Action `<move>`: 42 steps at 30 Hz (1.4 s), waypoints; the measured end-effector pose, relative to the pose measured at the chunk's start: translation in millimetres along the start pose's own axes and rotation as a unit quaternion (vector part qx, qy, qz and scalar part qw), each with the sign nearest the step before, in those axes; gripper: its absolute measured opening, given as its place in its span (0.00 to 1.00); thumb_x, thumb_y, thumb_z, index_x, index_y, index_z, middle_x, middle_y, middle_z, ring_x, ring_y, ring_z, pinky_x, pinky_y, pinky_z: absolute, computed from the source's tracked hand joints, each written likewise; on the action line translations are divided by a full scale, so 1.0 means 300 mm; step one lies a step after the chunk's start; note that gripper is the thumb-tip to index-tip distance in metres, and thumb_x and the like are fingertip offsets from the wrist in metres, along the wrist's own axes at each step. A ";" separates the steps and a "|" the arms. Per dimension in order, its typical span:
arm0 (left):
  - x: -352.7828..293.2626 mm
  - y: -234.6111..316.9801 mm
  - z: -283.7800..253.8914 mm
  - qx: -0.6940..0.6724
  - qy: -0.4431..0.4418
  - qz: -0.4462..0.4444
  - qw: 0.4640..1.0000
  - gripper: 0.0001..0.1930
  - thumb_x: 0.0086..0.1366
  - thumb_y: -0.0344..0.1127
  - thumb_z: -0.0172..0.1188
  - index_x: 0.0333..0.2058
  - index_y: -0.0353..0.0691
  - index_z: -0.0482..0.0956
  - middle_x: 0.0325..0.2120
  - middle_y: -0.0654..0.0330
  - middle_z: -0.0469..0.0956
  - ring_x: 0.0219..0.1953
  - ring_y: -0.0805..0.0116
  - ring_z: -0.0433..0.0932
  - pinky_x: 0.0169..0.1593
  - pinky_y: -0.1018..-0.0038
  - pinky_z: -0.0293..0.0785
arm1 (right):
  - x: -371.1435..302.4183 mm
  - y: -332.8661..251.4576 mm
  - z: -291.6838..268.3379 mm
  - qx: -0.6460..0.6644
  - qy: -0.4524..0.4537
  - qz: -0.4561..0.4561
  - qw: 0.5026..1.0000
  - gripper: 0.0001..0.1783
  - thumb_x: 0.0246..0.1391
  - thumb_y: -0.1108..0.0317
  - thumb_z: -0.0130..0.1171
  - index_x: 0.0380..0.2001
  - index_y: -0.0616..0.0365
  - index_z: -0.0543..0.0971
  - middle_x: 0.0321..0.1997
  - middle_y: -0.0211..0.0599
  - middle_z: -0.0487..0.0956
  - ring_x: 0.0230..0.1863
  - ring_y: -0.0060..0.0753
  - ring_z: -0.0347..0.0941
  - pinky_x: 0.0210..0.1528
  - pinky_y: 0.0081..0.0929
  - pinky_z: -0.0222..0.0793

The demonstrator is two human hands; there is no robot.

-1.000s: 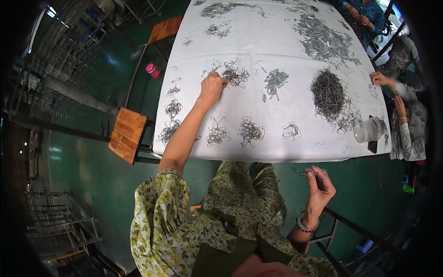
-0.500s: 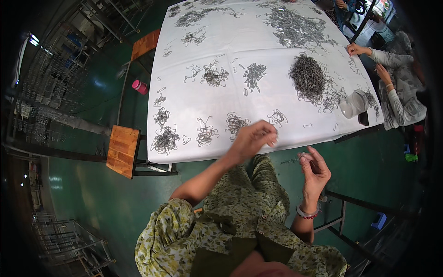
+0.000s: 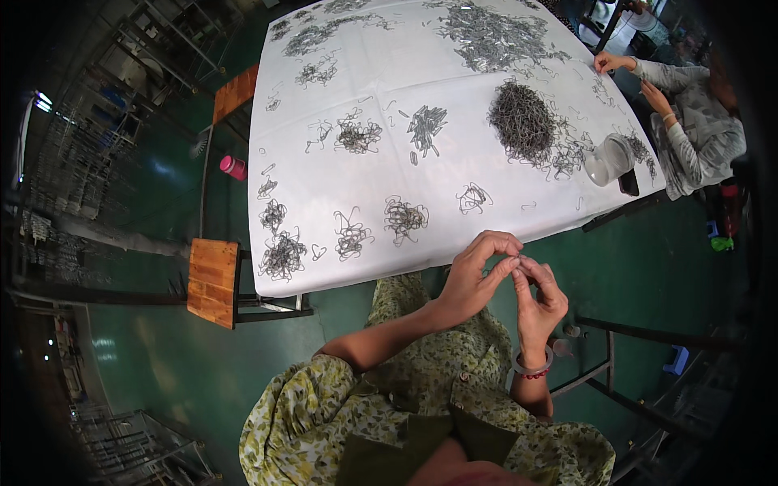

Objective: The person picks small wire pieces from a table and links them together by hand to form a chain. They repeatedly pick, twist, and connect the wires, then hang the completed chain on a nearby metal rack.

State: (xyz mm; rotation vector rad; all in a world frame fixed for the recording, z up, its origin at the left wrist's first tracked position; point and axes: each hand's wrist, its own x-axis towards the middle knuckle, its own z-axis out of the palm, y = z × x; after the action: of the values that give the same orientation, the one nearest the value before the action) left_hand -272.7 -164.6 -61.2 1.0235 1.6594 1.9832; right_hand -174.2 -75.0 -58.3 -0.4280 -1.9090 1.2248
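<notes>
Just off the front edge of the white-covered table (image 3: 454, 174), my left hand (image 3: 476, 279) and my right hand (image 3: 541, 306) meet at their fingertips. Both are pinched closed; whatever sits between the tips is too small and covered to make out. Nearest to them on the cloth lies a small cluster of bent wire hooks (image 3: 474, 198). Left of it are more heaps of wire hooks (image 3: 405, 219), (image 3: 353, 236) and a denser hook heap (image 3: 284, 257) by the left corner. Farther in rests a small pile of short metal pieces (image 3: 426, 128).
A big dark heap of wire pieces (image 3: 523, 121) and a clear plastic jar (image 3: 608, 160) stand to the right, beside a black phone (image 3: 628, 182). Across the right edge, another person's hand (image 3: 613, 62) works over hooks. Wooden stools (image 3: 213, 279) and a pink-lidded jar (image 3: 233, 168) are left.
My left hand has come down and right from above the table edge to join the right hand's fingertips. The view has shifted slightly, moving the table left in the picture.
</notes>
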 end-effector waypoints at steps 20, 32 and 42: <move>-0.043 -0.066 -0.132 0.039 0.009 0.047 0.998 0.06 0.61 0.21 0.55 0.37 0.36 0.70 0.35 0.55 0.76 0.39 0.65 0.76 0.44 0.71 0.73 | 0.511 0.530 0.698 -0.293 -0.241 -0.098 0.920 0.07 0.44 0.81 0.54 0.28 0.69 0.79 0.30 0.54 0.75 0.36 0.54 0.72 0.40 0.43 0.69; -0.043 -0.069 -0.118 0.112 0.014 0.055 0.992 0.05 0.55 0.24 0.63 0.31 0.36 0.77 0.30 0.58 0.77 0.36 0.63 0.75 0.41 0.70 0.71 | 0.387 0.334 0.261 0.180 -0.226 0.270 0.918 0.08 0.49 0.76 0.62 0.35 0.66 0.80 0.26 0.37 0.80 0.23 0.19 0.69 0.27 0.17 0.67; -0.036 -0.137 -0.064 0.030 0.058 -0.083 0.994 0.04 0.63 0.24 0.57 0.37 0.32 0.76 0.33 0.61 0.78 0.37 0.76 0.75 0.43 0.81 0.70 | 0.143 0.133 -0.026 0.336 -0.105 0.325 0.878 0.11 0.51 0.77 0.61 0.39 0.69 0.78 0.27 0.39 0.80 0.27 0.24 0.76 0.26 0.19 0.72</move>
State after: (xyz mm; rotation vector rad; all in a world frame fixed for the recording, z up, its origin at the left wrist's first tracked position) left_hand -286.3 -175.1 -104.4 0.7742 1.8127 1.9271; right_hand -200.1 -23.6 -72.2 -0.5894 -1.3826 2.3500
